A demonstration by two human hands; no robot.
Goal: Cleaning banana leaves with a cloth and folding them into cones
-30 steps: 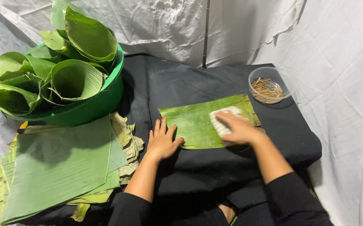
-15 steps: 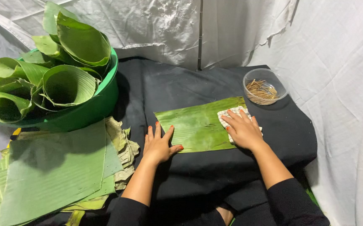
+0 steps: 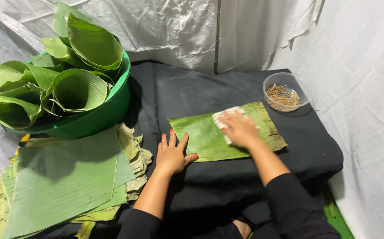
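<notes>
My left hand lies flat on the black cloth that covers the tabletop, fingers spread, with the tips just pinning the near left corner of a rectangular banana leaf piece; that grip is open and holds nothing. My right hand presses a small white cloth pad onto the middle of the leaf, fingers curled over the pad, so that grip is closed on it.

The leaf lies flat at the centre of the tabletop, between my two hands, its far right corner near a clear bowl of thin wooden sticks.

By its look I judge the leaf to be light, thin and pliable, glossy enough to slide on the cloth, and prone to splitting along its ribs; the right edge already shows browned, ragged spots. It seems best held flat with a palm near a corner, or lifted by a long edge with both hands, never pinched across the ribs.

To my left sits a stack of cut leaf sheets, and behind it a green tub filled with rolled leaves. White sheeting hangs behind.
</notes>
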